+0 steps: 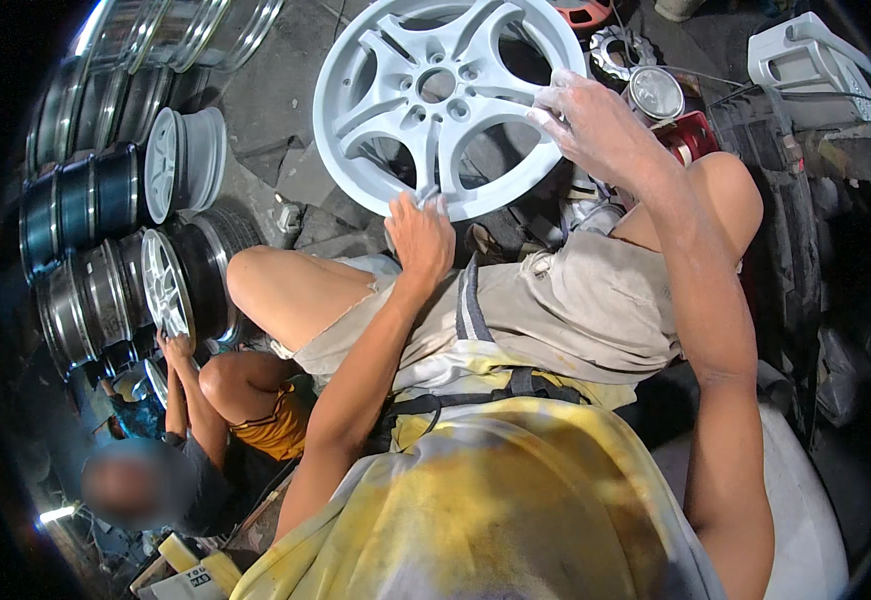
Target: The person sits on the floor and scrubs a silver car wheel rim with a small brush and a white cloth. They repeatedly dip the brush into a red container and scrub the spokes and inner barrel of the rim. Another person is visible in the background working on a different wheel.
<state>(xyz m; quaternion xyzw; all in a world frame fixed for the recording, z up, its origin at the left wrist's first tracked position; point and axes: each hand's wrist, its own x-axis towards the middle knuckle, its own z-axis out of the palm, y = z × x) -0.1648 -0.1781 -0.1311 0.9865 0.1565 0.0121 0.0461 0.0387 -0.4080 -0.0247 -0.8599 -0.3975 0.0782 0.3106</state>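
Observation:
A pale grey-white alloy wheel rim [428,150] with split spokes lies face up in front of my knees. My right hand [596,120], dusted white, has its fingers curled over the wheel's right side, where a spoke meets the outer lip. At the near edge, my left hand [422,235] is closed, its fingertips against the foot of the lower spoke. Something small and greyish shows at those fingertips, too little of it to name. Dark ground is visible through the gaps between the spokes.
Stacked wheel rims [81,215] line the left side. There a co-worker's hands [176,345] touch a silver-faced wheel [166,285]. A round tin [656,93], a red container [686,138] and a white plastic stool [816,65] stand at the far right.

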